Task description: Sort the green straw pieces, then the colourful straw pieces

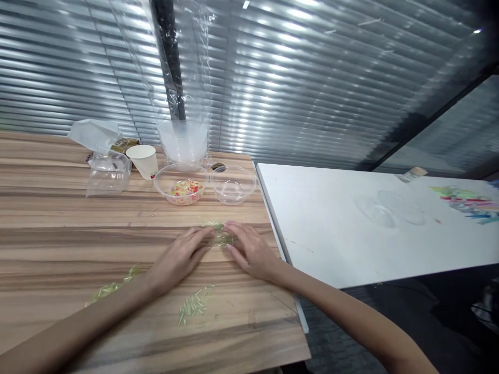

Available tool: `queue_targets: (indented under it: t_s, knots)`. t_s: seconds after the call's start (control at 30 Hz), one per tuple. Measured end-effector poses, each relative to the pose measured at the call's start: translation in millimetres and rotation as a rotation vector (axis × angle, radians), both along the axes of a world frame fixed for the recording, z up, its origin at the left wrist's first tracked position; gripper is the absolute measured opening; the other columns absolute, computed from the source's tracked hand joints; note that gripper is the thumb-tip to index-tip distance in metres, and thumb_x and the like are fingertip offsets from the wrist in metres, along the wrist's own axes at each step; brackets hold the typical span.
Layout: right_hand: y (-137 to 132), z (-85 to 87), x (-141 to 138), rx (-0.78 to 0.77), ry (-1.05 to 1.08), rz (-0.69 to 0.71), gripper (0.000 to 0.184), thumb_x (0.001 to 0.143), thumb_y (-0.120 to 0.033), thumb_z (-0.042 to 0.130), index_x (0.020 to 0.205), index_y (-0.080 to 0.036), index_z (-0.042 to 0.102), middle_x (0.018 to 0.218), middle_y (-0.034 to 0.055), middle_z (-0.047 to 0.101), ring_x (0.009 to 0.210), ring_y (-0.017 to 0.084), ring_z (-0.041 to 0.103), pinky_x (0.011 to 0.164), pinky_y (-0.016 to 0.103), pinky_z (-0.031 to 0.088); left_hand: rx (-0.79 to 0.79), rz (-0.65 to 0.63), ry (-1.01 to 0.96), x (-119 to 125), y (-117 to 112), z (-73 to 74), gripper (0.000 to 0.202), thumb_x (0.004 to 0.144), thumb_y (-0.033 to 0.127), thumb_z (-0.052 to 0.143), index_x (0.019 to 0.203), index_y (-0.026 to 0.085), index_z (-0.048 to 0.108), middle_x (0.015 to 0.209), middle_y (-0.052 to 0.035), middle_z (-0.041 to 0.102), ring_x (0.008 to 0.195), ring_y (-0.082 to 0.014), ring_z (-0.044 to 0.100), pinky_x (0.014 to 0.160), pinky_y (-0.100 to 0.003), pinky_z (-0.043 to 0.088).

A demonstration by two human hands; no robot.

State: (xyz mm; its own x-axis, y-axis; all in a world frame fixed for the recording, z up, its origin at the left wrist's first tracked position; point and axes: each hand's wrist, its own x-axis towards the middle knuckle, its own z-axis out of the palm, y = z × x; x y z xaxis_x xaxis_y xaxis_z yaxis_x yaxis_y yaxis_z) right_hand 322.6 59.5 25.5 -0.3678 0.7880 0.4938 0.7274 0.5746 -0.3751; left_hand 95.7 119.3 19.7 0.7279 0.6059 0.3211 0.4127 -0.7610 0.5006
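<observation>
My left hand (180, 258) and my right hand (255, 253) rest on the wood-grain table, facing each other. Between their fingertips lies a small heap of short, thin, pale-green see-through pieces (222, 239), touched from both sides. Fingers on both hands are stretched out, thumbs apart, with nothing gripped. Nearer me is a second loose pile of pale-green pieces (195, 305). Another green pile (111, 290) is partly covered by my left forearm. Beyond my hands stands a clear round bowl (161, 191) holding red, orange and yellow bits, beside a second clear bowl (233, 195).
At the back are a paper cup (143, 162), a clear plastic box (108, 174), and stacked clear containers (183, 143) in a plastic bag. A white table (312, 228) adjoins on the right, bearing clear lids (390, 208) and colored strips (468, 200). Slatted blinds stand behind.
</observation>
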Motion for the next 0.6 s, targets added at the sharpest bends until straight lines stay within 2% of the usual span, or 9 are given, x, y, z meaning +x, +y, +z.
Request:
queue_targets:
  t_s: [0.17, 0.33, 0.47, 0.6]
  knots:
    - [2.4, -2.1, -5.6, 0.094, -0.048, 0.070, 0.040, 0.094, -0.018, 0.046, 0.134, -0.012, 0.046, 0.125, 0.0167, 0.063, 0.123, 0.024, 0.055, 0.103, 0.044, 0.047, -0.041, 0.002, -0.020, 2.6, 3.0, 0.4, 0.035, 0.097, 0.028, 0.044, 0.132, 0.022, 0.046, 0.116, -0.0077, 0.064, 0.108, -0.0218, 0.060, 0.092, -0.038, 0.050]
    - [2.8, -4.1, -3.4, 0.126, -0.044, 0.081, 0.040, 0.093, -0.014, 0.045, 0.132, -0.009, 0.048, 0.121, 0.0170, 0.065, 0.119, 0.024, 0.057, 0.100, 0.042, 0.049, 0.008, 0.026, -0.039, 1.1, 2.2, -4.6, 0.035, 0.098, 0.026, 0.043, 0.132, 0.022, 0.045, 0.116, -0.0075, 0.064, 0.106, -0.0211, 0.061, 0.092, -0.038, 0.051]
    - [2.4, -3.7, -0.3, 0.152, -0.010, 0.051, 0.033, 0.092, -0.012, 0.044, 0.123, -0.009, 0.055, 0.115, 0.0170, 0.067, 0.110, 0.024, 0.062, 0.094, 0.041, 0.052, 0.055, 0.004, -0.013, 1.3, 0.5, -11.6, 0.036, 0.100, 0.025, 0.041, 0.135, 0.023, 0.043, 0.121, -0.0077, 0.063, 0.111, -0.0217, 0.060, 0.097, -0.040, 0.049]
    - [0.1, -3.4, 3.1, 0.221, -0.004, 0.055, 0.025, 0.090, -0.011, 0.045, 0.108, -0.012, 0.063, 0.105, 0.0147, 0.071, 0.105, 0.022, 0.065, 0.090, 0.039, 0.054, 0.035, 0.008, -0.057, 8.6, -3.6, -12.1, 0.043, 0.099, 0.023, 0.041, 0.141, 0.021, 0.034, 0.123, -0.0107, 0.061, 0.113, -0.0226, 0.059, 0.096, -0.041, 0.049]
